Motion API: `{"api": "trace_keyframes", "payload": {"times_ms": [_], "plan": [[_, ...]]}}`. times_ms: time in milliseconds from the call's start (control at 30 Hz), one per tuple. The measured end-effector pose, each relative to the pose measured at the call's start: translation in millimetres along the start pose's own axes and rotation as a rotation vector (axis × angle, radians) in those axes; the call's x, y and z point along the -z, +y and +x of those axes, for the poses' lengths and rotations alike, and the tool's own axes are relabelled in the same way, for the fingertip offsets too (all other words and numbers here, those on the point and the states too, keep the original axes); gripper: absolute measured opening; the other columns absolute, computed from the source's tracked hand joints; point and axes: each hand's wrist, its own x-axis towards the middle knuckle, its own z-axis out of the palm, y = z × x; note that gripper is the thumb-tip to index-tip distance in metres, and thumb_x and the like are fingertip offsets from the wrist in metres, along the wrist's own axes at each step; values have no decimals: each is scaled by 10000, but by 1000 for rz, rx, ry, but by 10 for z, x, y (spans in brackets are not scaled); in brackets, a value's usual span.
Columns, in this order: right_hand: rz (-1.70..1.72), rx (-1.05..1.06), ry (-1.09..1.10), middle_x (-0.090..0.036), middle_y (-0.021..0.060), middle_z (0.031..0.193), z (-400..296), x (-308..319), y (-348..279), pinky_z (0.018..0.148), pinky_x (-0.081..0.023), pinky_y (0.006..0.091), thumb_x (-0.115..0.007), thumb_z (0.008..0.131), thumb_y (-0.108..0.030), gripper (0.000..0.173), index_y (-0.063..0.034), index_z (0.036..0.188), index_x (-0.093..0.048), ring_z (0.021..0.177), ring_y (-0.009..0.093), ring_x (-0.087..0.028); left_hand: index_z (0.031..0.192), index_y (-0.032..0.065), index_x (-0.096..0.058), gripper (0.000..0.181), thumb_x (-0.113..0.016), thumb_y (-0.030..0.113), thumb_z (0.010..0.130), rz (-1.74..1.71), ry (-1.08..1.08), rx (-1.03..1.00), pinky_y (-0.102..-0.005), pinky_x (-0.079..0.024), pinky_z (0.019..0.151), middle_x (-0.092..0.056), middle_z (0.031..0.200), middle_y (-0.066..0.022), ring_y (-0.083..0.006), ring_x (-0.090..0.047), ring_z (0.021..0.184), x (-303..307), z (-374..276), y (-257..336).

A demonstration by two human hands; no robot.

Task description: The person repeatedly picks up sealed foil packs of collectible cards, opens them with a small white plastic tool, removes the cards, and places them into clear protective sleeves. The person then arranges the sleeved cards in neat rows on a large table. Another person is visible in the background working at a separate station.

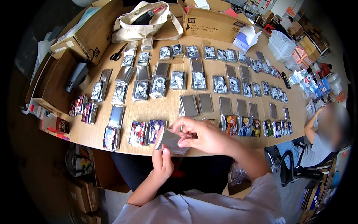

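Note:
My left hand grips a stack of silvery foil packets over the table's near edge, its thumb on top. At the stack's upper right, my right hand pinches a thin packet or sleeve, blurred, between thumb and fingers. Just left of the stack lie a pile of cards with a purple picture and a pile with a red picture. Rows of black-and-white picture packets cover the table's middle. Plain silvery packets lie beyond my hands. To the right are piles with coloured pictures.
Cardboard boxes stand at the left and back, with a cloth tote bag between them. Black scissors lie back left, a black-handled tool at the right. White baskets stand beyond. A person sits at the right.

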Motion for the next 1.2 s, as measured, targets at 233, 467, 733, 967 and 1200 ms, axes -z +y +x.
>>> {"api": "trace_keyframes", "payload": {"times_ms": [233, 467, 733, 967, 1200], "plan": [[-62, -58, 427, -735, 61, 924, 1395, 1642, 593, 799, -549, 335, -750, 971, -113, 392, -79, 1348, -648, 861, 162, -695, 1368, 71, -507, 330, -500, 195, 1062, 706, 254, -691, -535, -498, 1020, -639, 1195, -187, -352, -610, 1104, 514, -23, -439], [-501, -334, 792, -777, 176, 1076, 2899, 3178, 1662, 892, -554, 394, -768, 950, -230, 286, 24, 1081, -782, 1000, 295, -729, 1294, 135, -543, 323, -571, 182, 976, 1003, 318, -693, -531, -488, 1004, -602, 1185, -117, -318, -572, 1092, 568, -158, -651], [-721, -382, 849, -776, 177, 878, 3671, 3305, 2384, 799, -588, 421, -886, 782, -176, 262, 23, 878, -744, 872, 297, -778, 1239, 132, -579, 271, -555, 236, 991, 1052, 340, -659, -509, -493, 994, -578, 1129, -87, -290, -542, 1058, 597, -244, -783], [-940, -479, 689, -778, 228, 953, 3693, 2962, 2334, 860, -605, 448, -922, 727, -152, 331, -18, 975, -749, 962, 386, -776, 1220, 139, -579, 261, -569, 245, 982, 1077, 324, -634, -495, -498, 994, -564, 1135, -73, -281, -543, 1056, 602, -296, -740], [-1042, -481, 735, -779, 240, 999, 3527, 3024, 2270, 919, -598, 469, -785, 836, -133, 153, -69, 974, -805, 1013, 409, -763, 1195, 138, -593, 268, -591, 227, 942, 1031, 347, -660, -496, -507, 987, -574, 1117, -80, -279, -540, 1041, 557, -236, -792]]}}
